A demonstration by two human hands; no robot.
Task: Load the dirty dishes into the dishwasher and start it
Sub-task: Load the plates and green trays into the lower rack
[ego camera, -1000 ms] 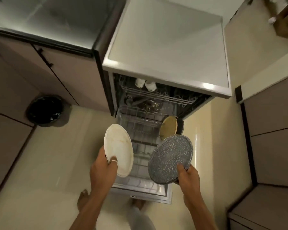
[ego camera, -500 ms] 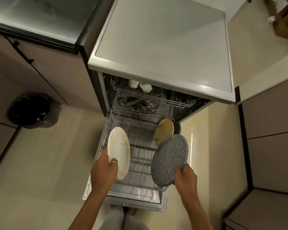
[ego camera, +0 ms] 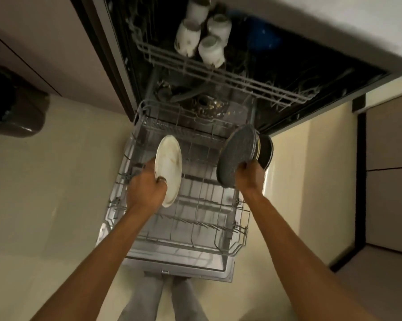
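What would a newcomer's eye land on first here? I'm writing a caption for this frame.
Two plates held on edge over the pulled-out lower rack: a stained white plate in the left hand, and a speckled grey plate in the right hand by the plates already racked. Above, white cups sit upturned in the upper rack.

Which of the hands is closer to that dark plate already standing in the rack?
The right. The right hand, gripping the speckled grey plate, sits just beside the dark plate. The left hand, holding the white plate, is across the lower rack.
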